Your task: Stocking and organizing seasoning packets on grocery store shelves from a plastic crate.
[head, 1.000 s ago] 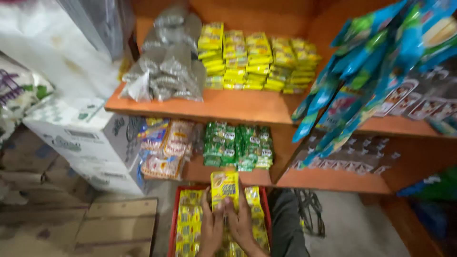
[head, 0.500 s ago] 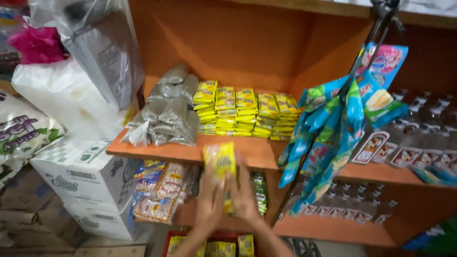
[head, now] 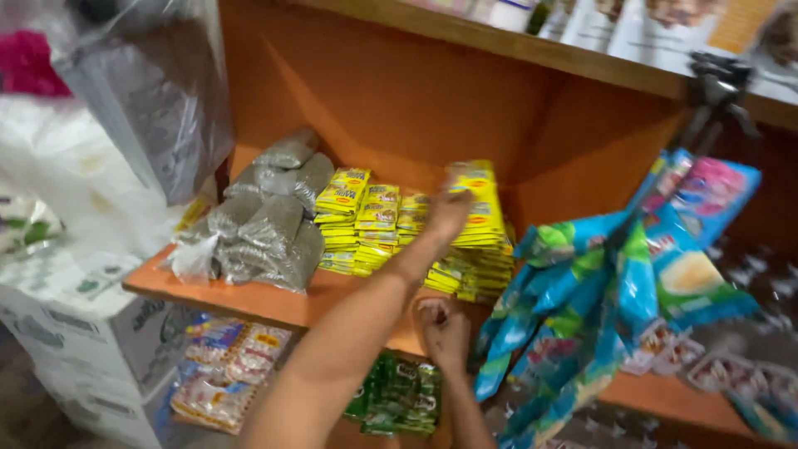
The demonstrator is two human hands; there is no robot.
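My left hand (head: 445,218) reaches up to the orange shelf (head: 249,301) and is shut on a small bundle of yellow packets (head: 480,204). It holds the bundle on top of the rightmost pile in a row of the same yellow packets (head: 366,220). My right hand (head: 443,328) is lower, at the shelf's front edge, with its fingers curled and nothing visible in them.
Grey-green filled bags (head: 266,224) lie at the shelf's left. Hanging strips of blue snack packs (head: 632,283) crowd the right side. Green packets (head: 403,397) and clear-wrapped packs (head: 229,366) fill the shelf below. A white carton (head: 75,324) and a plastic bag (head: 158,100) stand left.
Both hands lifted the yellow bundle from the red crate on the floor. The left hand has now carried it up onto the shelf's pile, and the right hand has let go and dropped to the shelf edge.
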